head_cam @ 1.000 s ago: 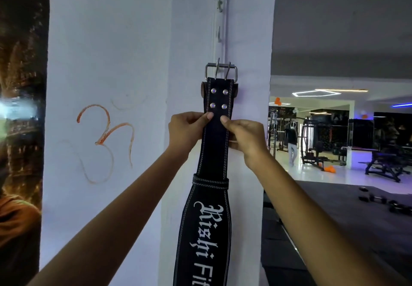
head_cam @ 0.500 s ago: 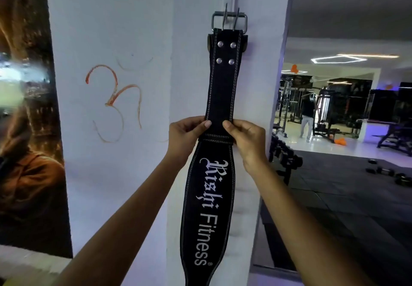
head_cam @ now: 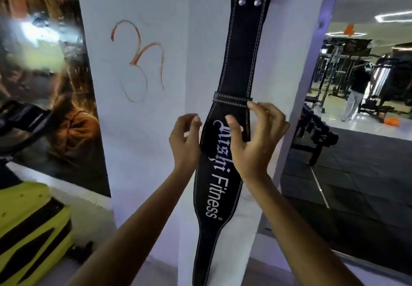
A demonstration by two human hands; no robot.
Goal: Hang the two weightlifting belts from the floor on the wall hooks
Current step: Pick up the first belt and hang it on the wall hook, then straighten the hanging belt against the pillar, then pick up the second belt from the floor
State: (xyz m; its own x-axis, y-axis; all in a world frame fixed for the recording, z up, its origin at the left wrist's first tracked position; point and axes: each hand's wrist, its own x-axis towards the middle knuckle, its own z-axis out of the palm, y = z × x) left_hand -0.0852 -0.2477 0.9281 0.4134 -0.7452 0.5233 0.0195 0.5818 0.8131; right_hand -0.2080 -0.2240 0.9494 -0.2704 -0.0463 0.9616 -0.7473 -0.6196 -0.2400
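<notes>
A black weightlifting belt [head_cam: 242, 47] with white stitching and white lettering hangs straight down the white pillar [head_cam: 156, 129]. Its buckle and the hook are out of frame above. My left hand [head_cam: 185, 143] is beside the belt's left edge, fingers apart, holding nothing. My right hand [head_cam: 256, 138] hovers in front of the belt's wide part just below the loop, fingers spread and off the leather. No second belt can be made out.
A yellow and black bag [head_cam: 29, 230] lies at the lower left on a ledge. A dark poster [head_cam: 44, 74] covers the wall at left. At right, a mirror or opening shows gym machines [head_cam: 356, 80], a dumbbell rack [head_cam: 316, 134] and a standing person [head_cam: 356, 94].
Both hands slid down the belt and let go of it; their fingers have opened. The view tilted downward, so the buckle has left the frame.
</notes>
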